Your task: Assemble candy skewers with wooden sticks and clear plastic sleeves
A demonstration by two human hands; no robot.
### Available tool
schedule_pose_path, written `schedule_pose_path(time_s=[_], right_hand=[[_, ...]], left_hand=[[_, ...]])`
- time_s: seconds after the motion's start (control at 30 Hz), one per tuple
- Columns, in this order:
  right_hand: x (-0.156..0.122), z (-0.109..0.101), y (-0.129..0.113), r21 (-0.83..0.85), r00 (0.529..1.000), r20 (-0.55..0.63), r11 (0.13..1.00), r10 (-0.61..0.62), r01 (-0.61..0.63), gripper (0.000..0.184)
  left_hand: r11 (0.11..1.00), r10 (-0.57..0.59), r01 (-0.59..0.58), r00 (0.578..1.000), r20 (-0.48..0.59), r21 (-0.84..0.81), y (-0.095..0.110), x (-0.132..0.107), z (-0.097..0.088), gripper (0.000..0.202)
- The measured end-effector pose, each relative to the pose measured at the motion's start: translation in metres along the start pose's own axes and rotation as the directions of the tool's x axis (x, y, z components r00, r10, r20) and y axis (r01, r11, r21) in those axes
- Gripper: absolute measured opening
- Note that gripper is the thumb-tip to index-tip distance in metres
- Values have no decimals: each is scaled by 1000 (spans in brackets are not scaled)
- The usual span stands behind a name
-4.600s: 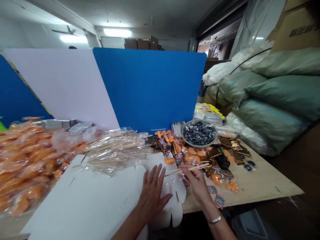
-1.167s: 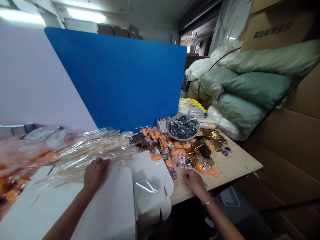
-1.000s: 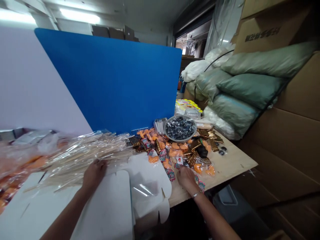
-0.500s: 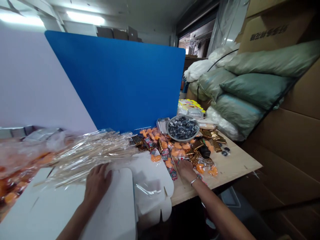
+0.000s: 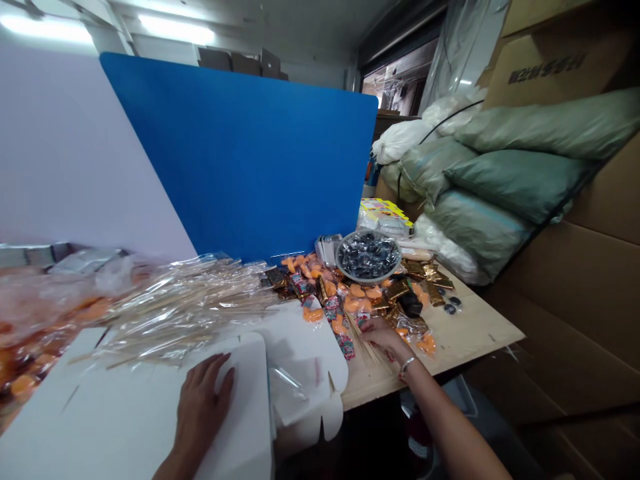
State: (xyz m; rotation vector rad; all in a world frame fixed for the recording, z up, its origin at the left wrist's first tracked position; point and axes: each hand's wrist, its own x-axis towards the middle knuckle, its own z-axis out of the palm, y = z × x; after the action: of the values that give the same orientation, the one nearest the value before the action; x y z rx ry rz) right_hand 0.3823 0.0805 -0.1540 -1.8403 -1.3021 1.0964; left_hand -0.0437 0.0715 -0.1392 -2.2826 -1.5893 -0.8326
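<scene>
Left hand [image 5: 200, 407] lies flat, fingers spread on white card [image 5: 135, 407]; right hand [image 5: 383, 337] pinches a bunch of thin sticks [image 5: 367, 345]; one bowl [image 5: 367, 257] beyond.

light: ceiling tube lights [image 5: 175, 29], bright, glaring | shadows: soft | edges: wide-angle bowing | blur: orange packets [image 5: 45, 340], far left

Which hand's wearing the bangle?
The right hand, at the wooden skewers, wears the silver bangle; the left hand, flat on the white card, shows none.
</scene>
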Motion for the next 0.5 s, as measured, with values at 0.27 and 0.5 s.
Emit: schedule_pose_path(time_s=[0.27,0.5], right_hand=[[-11,-5,8,236,997,58,970,46,-58,18],[-59,-8,10,261,979,194,965,-57,4,19]], left_hand=[[999,22,-21,999,25,-45,2,0,0,30],[992,85,-82,996,24,-98,13,3,-6,23]])
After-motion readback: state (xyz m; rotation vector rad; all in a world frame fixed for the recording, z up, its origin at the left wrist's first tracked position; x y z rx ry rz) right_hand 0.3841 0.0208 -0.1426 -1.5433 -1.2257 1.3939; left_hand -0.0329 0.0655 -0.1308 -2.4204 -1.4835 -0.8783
